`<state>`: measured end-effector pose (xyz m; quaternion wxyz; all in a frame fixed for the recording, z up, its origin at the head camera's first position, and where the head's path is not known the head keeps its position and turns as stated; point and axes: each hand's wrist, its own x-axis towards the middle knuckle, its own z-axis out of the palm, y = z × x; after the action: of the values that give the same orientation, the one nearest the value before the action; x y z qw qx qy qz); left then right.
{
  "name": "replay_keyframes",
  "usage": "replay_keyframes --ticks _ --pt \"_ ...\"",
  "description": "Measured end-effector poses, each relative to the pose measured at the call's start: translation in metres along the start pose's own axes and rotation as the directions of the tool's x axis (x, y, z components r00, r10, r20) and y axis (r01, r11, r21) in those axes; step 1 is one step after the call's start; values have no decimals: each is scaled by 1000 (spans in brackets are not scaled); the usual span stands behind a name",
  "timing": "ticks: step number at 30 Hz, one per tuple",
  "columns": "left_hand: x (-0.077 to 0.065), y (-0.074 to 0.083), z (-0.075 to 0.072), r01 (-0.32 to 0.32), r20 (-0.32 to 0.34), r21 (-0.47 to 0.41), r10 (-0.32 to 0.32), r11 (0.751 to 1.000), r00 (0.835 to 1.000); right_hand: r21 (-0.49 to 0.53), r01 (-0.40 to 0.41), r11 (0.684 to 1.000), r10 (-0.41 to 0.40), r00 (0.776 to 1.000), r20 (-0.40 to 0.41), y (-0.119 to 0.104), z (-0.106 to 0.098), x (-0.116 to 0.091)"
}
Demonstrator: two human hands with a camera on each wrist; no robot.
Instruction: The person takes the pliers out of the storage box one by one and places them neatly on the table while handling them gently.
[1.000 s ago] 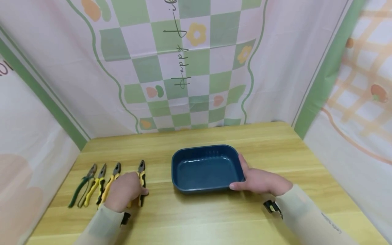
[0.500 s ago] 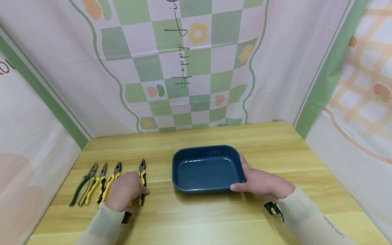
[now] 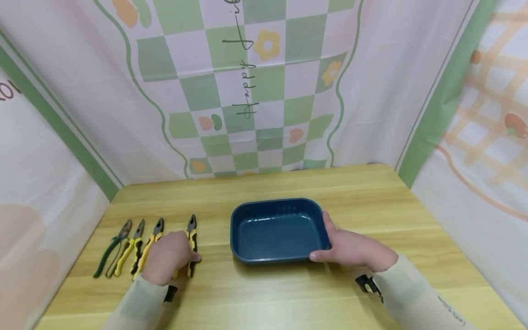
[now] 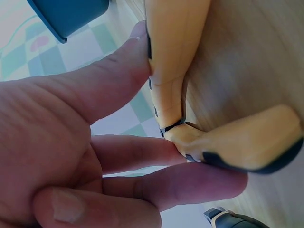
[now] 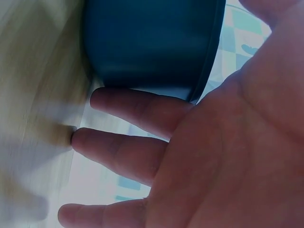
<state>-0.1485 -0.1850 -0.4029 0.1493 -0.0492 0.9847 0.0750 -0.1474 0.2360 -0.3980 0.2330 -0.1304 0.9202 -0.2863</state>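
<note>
My left hand (image 3: 169, 255) is over the rightmost pliers (image 3: 192, 224) of a row. Thumb and fingers pinch the yellow-and-black handles (image 4: 173, 47), which stand spread apart in the left wrist view. The head view shows these pliers lying on the table, jaws pointing away, handles partly covered by the hand. At the right end of a dark blue rectangular tray (image 3: 280, 261), my right hand (image 3: 350, 247) lays its thumb by the near corner and a finger along the side. In the right wrist view, several fingers (image 5: 118, 154) are straight, one against the tray wall.
Left of my left hand, green-handled pliers (image 3: 107, 256) and yellow-handled pliers (image 3: 128, 256) lie beside another yellow-handled pair (image 3: 145, 252), partly hidden. The wooden table (image 3: 264, 298) meets a patterned cloth (image 3: 268, 91) at the back, with cloth on both sides.
The tray has shifted slightly toward me and a little left, my right hand staying against it. The left hand and the pliers keep their place.
</note>
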Motion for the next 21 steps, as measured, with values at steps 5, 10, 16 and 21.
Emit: replay_keyframes --ticks 5,10,16,21 --pt "0 -1 1 4 -4 -2 -4 1000 1000 -11 23 1000 -23 1000 5 -1 -2 -2" --pt "0 0 1 5 2 3 -5 1000 1000 -15 30 999 -30 1000 -7 2 -12 -3" --pt "0 1 1 -2 6 14 2 1000 1000 29 40 999 -36 990 -134 4 -23 0" --pt "-2 2 0 5 12 9 -5 1000 1000 52 39 998 -23 962 -273 2 -24 6"
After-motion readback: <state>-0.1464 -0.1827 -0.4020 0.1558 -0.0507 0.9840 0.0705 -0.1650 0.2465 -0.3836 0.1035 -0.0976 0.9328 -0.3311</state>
